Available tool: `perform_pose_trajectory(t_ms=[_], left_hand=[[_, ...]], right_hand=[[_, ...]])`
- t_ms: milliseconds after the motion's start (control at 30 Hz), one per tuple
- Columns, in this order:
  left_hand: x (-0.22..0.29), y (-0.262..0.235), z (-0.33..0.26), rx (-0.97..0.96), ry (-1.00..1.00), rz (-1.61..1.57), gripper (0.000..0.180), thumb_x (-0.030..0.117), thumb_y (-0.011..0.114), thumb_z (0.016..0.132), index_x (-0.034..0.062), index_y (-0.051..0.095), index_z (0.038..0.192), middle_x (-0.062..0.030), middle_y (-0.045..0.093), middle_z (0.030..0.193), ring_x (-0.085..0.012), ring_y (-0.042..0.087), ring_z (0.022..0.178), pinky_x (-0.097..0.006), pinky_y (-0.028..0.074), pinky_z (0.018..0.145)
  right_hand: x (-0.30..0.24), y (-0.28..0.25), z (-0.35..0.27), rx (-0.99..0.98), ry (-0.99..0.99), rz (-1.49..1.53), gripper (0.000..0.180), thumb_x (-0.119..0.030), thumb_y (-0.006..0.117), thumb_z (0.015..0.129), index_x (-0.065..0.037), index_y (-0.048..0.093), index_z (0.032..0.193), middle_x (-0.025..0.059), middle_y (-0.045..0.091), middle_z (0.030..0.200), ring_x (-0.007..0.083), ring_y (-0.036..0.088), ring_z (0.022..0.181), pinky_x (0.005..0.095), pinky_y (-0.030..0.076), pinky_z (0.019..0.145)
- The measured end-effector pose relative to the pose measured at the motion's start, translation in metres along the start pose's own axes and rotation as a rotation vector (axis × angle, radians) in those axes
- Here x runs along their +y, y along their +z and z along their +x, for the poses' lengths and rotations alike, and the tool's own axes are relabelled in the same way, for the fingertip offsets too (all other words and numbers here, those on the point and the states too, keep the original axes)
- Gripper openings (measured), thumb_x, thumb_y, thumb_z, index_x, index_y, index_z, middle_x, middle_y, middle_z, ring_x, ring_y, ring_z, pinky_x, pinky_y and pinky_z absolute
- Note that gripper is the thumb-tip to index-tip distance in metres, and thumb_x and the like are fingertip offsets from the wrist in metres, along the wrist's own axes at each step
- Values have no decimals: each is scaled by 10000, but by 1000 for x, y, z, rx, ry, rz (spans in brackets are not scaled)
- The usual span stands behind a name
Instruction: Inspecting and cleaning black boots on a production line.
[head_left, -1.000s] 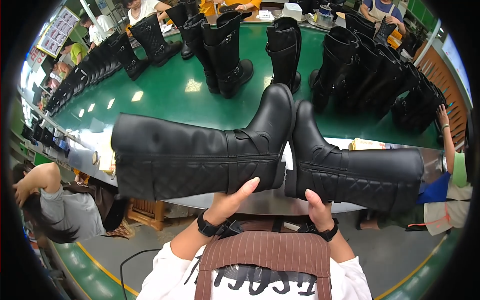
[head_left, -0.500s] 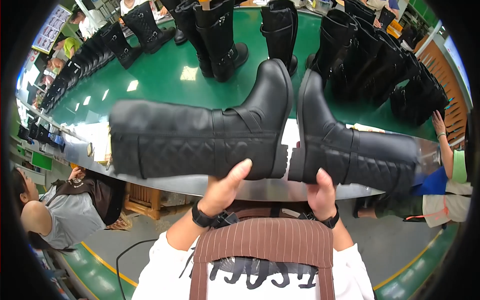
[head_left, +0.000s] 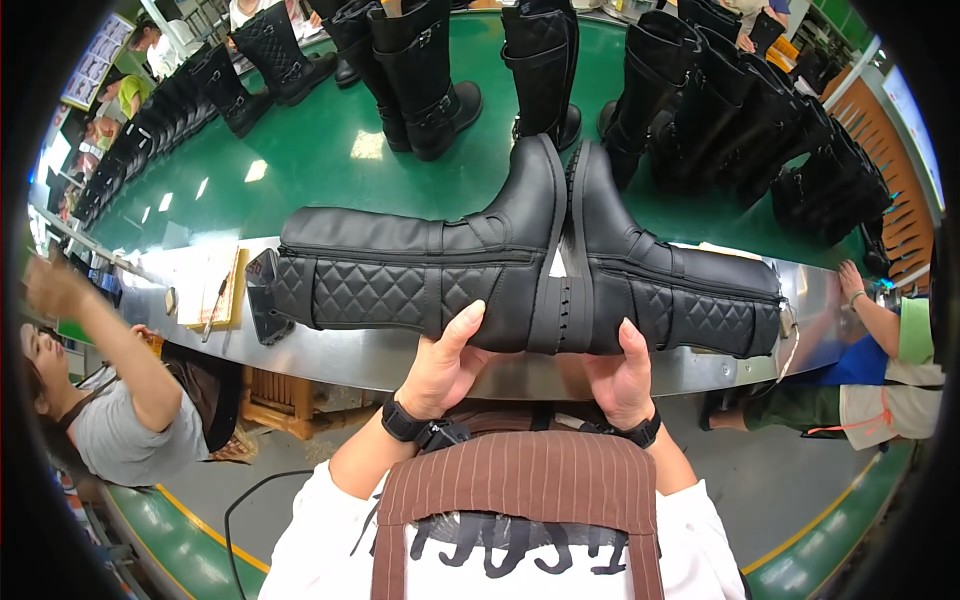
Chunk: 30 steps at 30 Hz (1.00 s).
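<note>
A tall black boot (head_left: 385, 285) lies sideways in my left hand (head_left: 447, 368), its shaft pointing left. My right hand (head_left: 617, 382) grips the matching boot (head_left: 690, 295), whose shaft points right. Both thumbs press on the boots near the heels, while the other fingers are mostly hidden underneath. The two soles face each other, with the heels and toes close together and a gap at the arches. Zips, straps and quilted panels show on the upward sides. The pair is held above the table's metal edge strip (head_left: 540, 378).
Black boots stand on the green table (head_left: 300, 180), some upright ahead (head_left: 425, 80), several crowded at the right (head_left: 760, 130) and a row at the far left. A yellow pad (head_left: 228, 300) with a pen lies left. People sit on both sides; one left arm (head_left: 90, 310) is raised.
The boots have come together sole to sole and levelled out. My right hand has moved left and slightly down with its boot. The person at the left has raised an arm.
</note>
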<state>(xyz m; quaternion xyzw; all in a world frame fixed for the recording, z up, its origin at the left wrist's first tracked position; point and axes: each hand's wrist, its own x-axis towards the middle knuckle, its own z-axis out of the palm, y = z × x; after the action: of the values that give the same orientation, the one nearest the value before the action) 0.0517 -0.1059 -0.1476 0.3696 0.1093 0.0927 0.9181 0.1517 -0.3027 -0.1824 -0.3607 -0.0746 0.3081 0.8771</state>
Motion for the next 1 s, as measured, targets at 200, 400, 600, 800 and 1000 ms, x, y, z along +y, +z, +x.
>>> perform_pose_trajectory(t_ms=[200, 400, 600, 800, 1000], left_hand=[[-5, -4, 2, -5, -2, -31, 383, 161, 568, 956, 33, 510, 1312, -104, 604, 1242, -230, 602, 1121, -439, 497, 965], [-5, 1, 8, 95, 255, 593, 311, 172, 668, 911, 10, 626, 1174, -86, 631, 1186, -168, 590, 1087, -323, 465, 962], [-16, 26, 8, 95, 137, 930, 376, 284, 685, 907, 16, 649, 1167, -82, 664, 1166, -169, 626, 1018, -312, 488, 905], [-31, 35, 6, 194, 246, 1227, 433, 351, 696, 889, 30, 650, 1176, -125, 671, 1145, -203, 630, 1033, -331, 474, 940], [-35, 28, 4, 261, 288, 1115, 403, 290, 703, 888, 11, 638, 1171, -89, 680, 1111, -200, 637, 1006, -314, 461, 932]], right_hand=[[-2, -3, 4, -43, -4, 1, 535, -284, 604, 875, 6, 505, 1313, 123, 568, 1313, 264, 540, 1216, 414, 401, 1059], [-11, 1, 8, 66, -255, -440, 322, -61, 658, 853, 1, 637, 1169, 81, 645, 1157, 187, 612, 1058, 334, 465, 966], [-3, 2, 1, 145, -265, -839, 289, -195, 690, 896, -34, 675, 1136, 80, 690, 1064, 175, 650, 939, 300, 508, 872], [18, 1, -1, 203, -179, -868, 313, -202, 708, 882, -24, 667, 1136, 86, 686, 1062, 181, 648, 944, 307, 507, 871], [2, 3, -10, 222, -183, -918, 340, -176, 717, 869, -5, 643, 1153, 78, 659, 1115, 169, 621, 996, 311, 484, 901]])
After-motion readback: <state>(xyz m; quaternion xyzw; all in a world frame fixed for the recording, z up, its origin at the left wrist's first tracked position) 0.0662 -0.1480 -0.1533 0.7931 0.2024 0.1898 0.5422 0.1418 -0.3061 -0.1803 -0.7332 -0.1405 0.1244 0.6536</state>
